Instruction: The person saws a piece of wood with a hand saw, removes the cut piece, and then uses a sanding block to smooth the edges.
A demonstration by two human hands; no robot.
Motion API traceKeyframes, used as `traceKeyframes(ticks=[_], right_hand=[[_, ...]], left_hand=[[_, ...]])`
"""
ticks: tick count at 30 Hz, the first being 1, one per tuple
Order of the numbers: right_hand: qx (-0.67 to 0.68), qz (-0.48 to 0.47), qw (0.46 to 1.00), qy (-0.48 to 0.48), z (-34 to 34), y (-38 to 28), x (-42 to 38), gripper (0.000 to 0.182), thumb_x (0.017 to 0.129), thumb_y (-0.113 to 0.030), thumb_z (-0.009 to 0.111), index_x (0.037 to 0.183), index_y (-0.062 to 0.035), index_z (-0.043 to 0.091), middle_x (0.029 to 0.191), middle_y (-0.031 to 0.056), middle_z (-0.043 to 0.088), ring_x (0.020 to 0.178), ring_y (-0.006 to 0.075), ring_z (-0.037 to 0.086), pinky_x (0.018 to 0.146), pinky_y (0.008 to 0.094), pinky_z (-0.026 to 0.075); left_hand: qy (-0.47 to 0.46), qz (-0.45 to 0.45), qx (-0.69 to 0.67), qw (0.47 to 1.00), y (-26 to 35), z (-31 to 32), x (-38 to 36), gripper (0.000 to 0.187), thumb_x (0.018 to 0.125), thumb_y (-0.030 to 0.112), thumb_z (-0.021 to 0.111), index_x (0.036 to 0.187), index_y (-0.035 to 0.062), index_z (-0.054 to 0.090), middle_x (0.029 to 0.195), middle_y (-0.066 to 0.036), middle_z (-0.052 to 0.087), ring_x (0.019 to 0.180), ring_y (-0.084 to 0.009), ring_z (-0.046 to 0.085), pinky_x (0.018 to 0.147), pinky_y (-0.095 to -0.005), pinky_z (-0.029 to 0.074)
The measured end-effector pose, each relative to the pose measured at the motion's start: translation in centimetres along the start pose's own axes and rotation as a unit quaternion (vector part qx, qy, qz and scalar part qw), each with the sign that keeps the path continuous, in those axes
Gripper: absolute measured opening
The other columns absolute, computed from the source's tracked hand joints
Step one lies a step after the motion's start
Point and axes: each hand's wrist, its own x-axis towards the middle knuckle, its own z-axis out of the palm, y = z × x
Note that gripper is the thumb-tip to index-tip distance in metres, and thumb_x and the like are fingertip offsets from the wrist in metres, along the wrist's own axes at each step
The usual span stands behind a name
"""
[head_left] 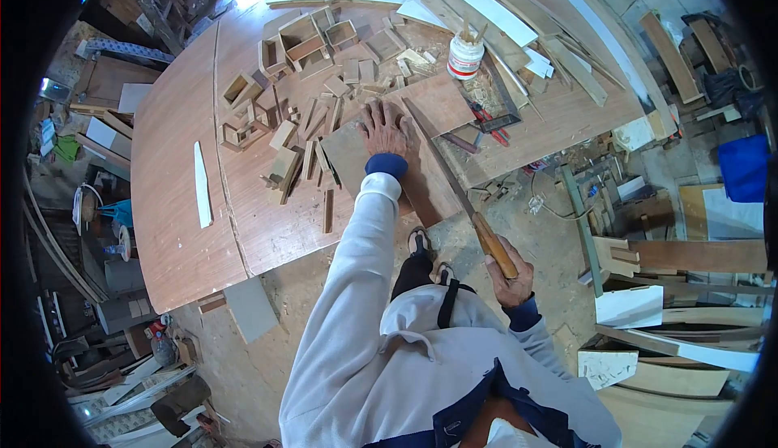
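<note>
Brown tabletop point(174, 205), slim wooden-handled tool point(489, 242)

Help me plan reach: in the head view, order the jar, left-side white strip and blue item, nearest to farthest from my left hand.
From the left hand:
1. Jar, ahead and right.
2. White strip, table's left part.
3. Blue item, far right, off the table.

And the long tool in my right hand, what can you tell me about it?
The long tool has an orange-brown handle, wooden by its look, and a long, narrow, dark blade, probably metal. The right hand grips the handle's near end, past the table edge. The blade slants forward and leftward over the table, beside the brown board. Teeth are too small to make out, as is whether the blade touches the wood.
</note>
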Motion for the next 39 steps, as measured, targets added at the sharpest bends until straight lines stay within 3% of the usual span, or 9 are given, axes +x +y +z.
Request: traceKeyframes(ticks=[10, 12, 18, 24, 29, 31, 34, 36, 39], right_hand=[[-0.005, 0.03, 0.998, -0.057, -1.0, -0.7, 0.0, 0.048, 0.083, -0.008, 0.064, 0.129, -0.0007, 0.05, 0.116, 0.023, 0.062, 0.099, 0.0345, 0.066, 0.081, 0.0349, 0.053], [0.004, 0.04, 0.997, -0.067, -1.1, -0.7, 0.1, 0.05, 0.084, -0.008, 0.063, 0.131, -0.0014, 0.049, 0.117, 0.0233, 0.062, 0.099, 0.0358, 0.066, 0.081, 0.0357, 0.053], [-0.033, 0.016, 0.998, -0.059, -1.1, -1.3, 0.5, 0.05, 0.083, -0.008, 0.063, 0.131, -0.0018, 0.048, 0.117, 0.0233, 0.061, 0.099, 0.039, 0.065, 0.082, 0.0391, 0.053], [-0.027, -0.024, 0.999, -0.039, 0.9, -2.2, 3.2, 0.049, 0.083, -0.009, 0.064, 0.129, -0.0007, 0.049, 0.113, 0.0235, 0.062, 0.095, 0.0393, 0.065, 0.079, 0.0403, 0.054], [-0.04, 0.077, 0.994, -0.061, 3.2, -2.2, 7.0, 0.049, 0.083, -0.016, 0.062, 0.129, -0.0044, 0.05, 0.105, 0.0239, 0.064, 0.089, 0.0398, 0.066, 0.076, 0.0409, 0.053], [-0.034, 0.039, 0.998, -0.045, 3.6, -1.6, 7.3, 0.05, 0.083, -0.017, 0.062, 0.13, -0.0053, 0.05, 0.106, 0.0238, 0.064, 0.089, 0.0404, 0.065, 0.076, 0.0413, 0.053], [0.002, 0.004, 0.999, -0.048, 3.2, -1.0, 6.9, 0.051, 0.083, -0.018, 0.062, 0.131, -0.0064, 0.049, 0.108, 0.0236, 0.064, 0.09, 0.0413, 0.065, 0.077, 0.0421, 0.052], [0.036, 0.001, 0.997, -0.063, 3.2, -0.5, 7.0, 0.051, 0.082, -0.017, 0.062, 0.131, -0.0066, 0.049, 0.11, 0.0235, 0.063, 0.09, 0.0417, 0.064, 0.077, 0.0426, 0.052], [0.032, -0.022, 0.998, -0.052, 3.4, 0.3, 6.6, 0.052, 0.082, -0.017, 0.063, 0.131, -0.0081, 0.05, 0.111, 0.0225, 0.063, 0.088, 0.0408, 0.065, 0.075, 0.0423, 0.053]], left_hand=[[-0.017, -0.03, -0.021, 0.999, 0.9, 0.1, -0.5, 0.049, 0.094, 0.037, 0.044, 0.138, 0.0155, 0.044, 0.152, -0.013, 0.026, 0.142, -0.0379, 0.015, 0.11, -0.0587, 0.019], [0.038, -0.013, -0.016, 0.999, 0.9, 0.5, -0.9, 0.048, 0.095, 0.036, 0.043, 0.138, 0.0151, 0.044, 0.153, -0.012, 0.025, 0.142, -0.0411, 0.014, 0.111, -0.0585, 0.018], [0.022, 0.001, -0.002, 1.0, 1.1, 0.1, -0.9, 0.048, 0.096, 0.036, 0.041, 0.139, 0.0139, 0.045, 0.154, -0.013, 0.023, 0.14, -0.0481, 0.013, 0.111, -0.0588, 0.017], [0.054, 0.046, -0.021, 0.997, 0.5, 0.6, -1.0, 0.048, 0.095, 0.034, 0.042, 0.137, 0.0115, 0.048, 0.152, -0.015, 0.026, 0.139, -0.0496, 0.013, 0.112, -0.0579, 0.017], [0.064, 0.056, -0.021, 0.996, 0.7, 0.7, -1.1, 0.047, 0.095, 0.032, 0.041, 0.136, 0.0109, 0.049, 0.152, -0.014, 0.027, 0.139, -0.0504, 0.012, 0.112, -0.057, 0.016], [0.084, 0.061, -0.017, 0.994, 0.6, 0.4, -0.6, 0.047, 0.095, 0.032, 0.04, 0.136, 0.011, 0.048, 0.152, -0.013, 0.027, 0.139, -0.0507, 0.011, 0.113, -0.0568, 0.016], [0.035, 0.028, -0.02, 0.999, 1.2, -0.2, -0.9, 0.047, 0.096, 0.029, 0.04, 0.141, 0.0156, 0.042, 0.155, -0.006, 0.024, 0.141, -0.045, 0.012, 0.112, -0.0584, 0.016], [0.016, 0.005, 0.065, 0.998, 1.4, -0.2, -0.8, 0.049, 0.096, 0.03, 0.038, 0.142, 0.0162, 0.04, 0.155, -0.002, 0.024, 0.144, -0.0371, 0.011, 0.112, -0.0572, 0.015], [-0.004, -0.004, 0.01, 1.0, 1.1, 0.1, -0.5, 0.049, 0.096, 0.03, 0.036, 0.143, 0.0172, 0.039, 0.155, 0.0, 0.024, 0.145, -0.0312, 0.009, 0.113, -0.0562, 0.015]])
